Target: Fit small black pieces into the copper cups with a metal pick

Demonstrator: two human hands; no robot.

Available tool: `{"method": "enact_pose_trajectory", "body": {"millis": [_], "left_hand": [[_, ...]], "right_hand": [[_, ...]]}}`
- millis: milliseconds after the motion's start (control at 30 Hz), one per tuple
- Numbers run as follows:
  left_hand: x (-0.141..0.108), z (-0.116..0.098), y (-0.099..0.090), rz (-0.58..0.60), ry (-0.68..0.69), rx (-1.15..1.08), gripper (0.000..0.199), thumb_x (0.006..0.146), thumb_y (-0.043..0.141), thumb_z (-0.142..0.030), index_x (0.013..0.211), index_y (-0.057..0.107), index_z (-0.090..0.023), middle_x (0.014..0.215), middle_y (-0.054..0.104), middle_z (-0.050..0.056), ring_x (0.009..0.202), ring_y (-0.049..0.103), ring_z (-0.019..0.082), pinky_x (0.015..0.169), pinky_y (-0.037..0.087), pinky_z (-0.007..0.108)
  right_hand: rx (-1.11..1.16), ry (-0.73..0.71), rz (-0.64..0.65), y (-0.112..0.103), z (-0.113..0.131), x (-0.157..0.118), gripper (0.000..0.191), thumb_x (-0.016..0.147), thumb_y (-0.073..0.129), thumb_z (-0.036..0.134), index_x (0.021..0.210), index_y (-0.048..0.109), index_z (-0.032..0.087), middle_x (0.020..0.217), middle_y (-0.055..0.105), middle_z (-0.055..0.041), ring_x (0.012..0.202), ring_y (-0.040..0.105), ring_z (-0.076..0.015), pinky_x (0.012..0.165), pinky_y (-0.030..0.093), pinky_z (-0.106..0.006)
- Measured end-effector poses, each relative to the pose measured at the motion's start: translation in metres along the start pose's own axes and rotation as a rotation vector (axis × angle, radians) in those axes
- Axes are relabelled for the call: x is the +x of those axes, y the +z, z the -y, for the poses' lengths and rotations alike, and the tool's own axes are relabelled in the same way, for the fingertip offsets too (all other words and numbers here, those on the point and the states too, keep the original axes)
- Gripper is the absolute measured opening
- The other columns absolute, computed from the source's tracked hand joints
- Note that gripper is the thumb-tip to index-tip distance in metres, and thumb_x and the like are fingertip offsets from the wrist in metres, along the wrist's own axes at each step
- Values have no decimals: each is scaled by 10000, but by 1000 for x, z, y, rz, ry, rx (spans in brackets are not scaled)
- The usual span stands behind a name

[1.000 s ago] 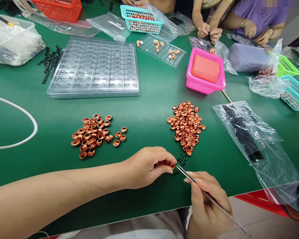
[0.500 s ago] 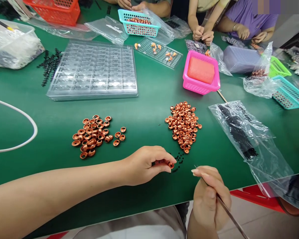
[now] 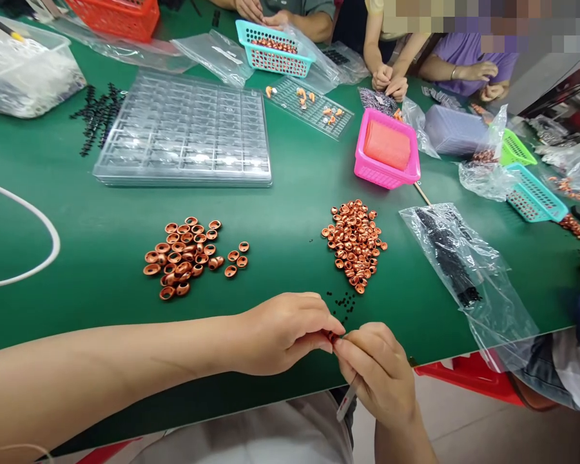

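Observation:
My left hand (image 3: 294,332) pinches a small copper-coloured cup-shaped piece with a hole (image 3: 335,336), mostly hidden by the fingertips. Close against it, my right hand (image 3: 379,367) is closed round metal tweezers (image 3: 347,401); their flat end shows below the fingers and their tips are hidden. Just beyond the fingertips lie tiny black bits (image 3: 345,301) scattered on the green table (image 3: 280,212). A dense pile of copper-coloured pieces (image 3: 355,241) sits past them. To the left is a looser group of such pieces (image 3: 181,254), with several lying a little apart.
Stacked clear compartment trays (image 3: 183,132) stand behind the left group. A pink basket (image 3: 386,177) holds a red-orange roll. At right lies a plastic bag (image 3: 493,309) with black strips inside. A white cable (image 3: 53,238) curves in at left. Co-workers' hands (image 3: 389,82) are across the table.
My right hand has moved left and up to meet my left fingertips, turning so that the tweezers point down toward me. The left hand still pinches a piece. The view has shifted slightly.

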State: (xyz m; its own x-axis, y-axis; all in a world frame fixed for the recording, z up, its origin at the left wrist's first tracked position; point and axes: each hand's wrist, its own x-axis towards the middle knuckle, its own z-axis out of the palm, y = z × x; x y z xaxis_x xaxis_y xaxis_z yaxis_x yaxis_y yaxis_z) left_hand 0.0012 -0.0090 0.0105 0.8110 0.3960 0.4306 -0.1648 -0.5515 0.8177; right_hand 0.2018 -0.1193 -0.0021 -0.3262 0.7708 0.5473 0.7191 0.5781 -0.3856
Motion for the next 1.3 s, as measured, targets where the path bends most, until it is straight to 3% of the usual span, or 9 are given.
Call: {"method": "enact_pose_trajectory", "body": {"millis": [500, 733, 1300], "left_hand": [[-4, -3, 2, 32, -55, -3, 149, 960, 505, -95, 1054, 614, -132, 857, 693, 69, 780, 603, 159, 727, 508, 238], [-2, -7, 1, 31, -109, -28, 178, 958, 472, -103, 1014, 635, -149, 839, 678, 57, 756, 604, 150, 707, 507, 228], [-3, -10, 0, 15, -83, -48, 172, 950, 470, -106, 1001, 627, -154, 830, 687, 59, 755, 609, 154, 704, 512, 233]], "right_hand": [[3, -144, 143, -5, -7, -12, 356, 930, 530, 74, 1280, 593, 83, 1011, 696, -114, 868, 581, -200, 679, 499, -360], [42, -119, 190, -5, -7, -8, 305, 938, 523, 104, 1231, 607, 108, 956, 680, -106, 810, 590, -191, 658, 510, -348], [41, -113, 258, -13, -7, 1, 218, 947, 500, 121, 1139, 602, 143, 901, 658, -86, 766, 562, -169, 651, 499, -324]]}}
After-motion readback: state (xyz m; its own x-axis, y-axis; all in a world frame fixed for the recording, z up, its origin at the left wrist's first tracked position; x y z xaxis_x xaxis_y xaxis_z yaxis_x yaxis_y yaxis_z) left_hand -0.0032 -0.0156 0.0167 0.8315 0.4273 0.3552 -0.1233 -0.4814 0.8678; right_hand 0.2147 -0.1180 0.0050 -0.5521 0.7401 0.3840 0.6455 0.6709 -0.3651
